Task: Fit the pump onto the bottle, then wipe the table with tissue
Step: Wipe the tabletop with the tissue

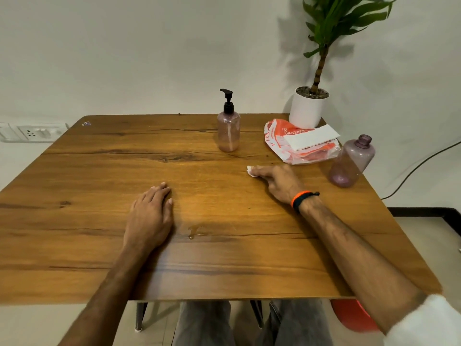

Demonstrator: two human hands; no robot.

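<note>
A pink translucent bottle (228, 132) with a black pump (228, 101) fitted on top stands upright at the back middle of the wooden table (99, 171). My right hand (277, 182) lies palm down on the table in front of the tissue pack, pressing a small white tissue (250, 170) under its fingertips. My left hand (149, 218) rests flat on the table, fingers together, holding nothing. A small wet smear (193, 231) glistens on the wood between my hands, nearer the front edge.
An orange-and-white tissue pack (301, 143) with a white sheet on top lies at the back right. A second pink bottle (351, 162) without a cap stands near the right edge. A white plant pot (308, 108) occupies the back right corner.
</note>
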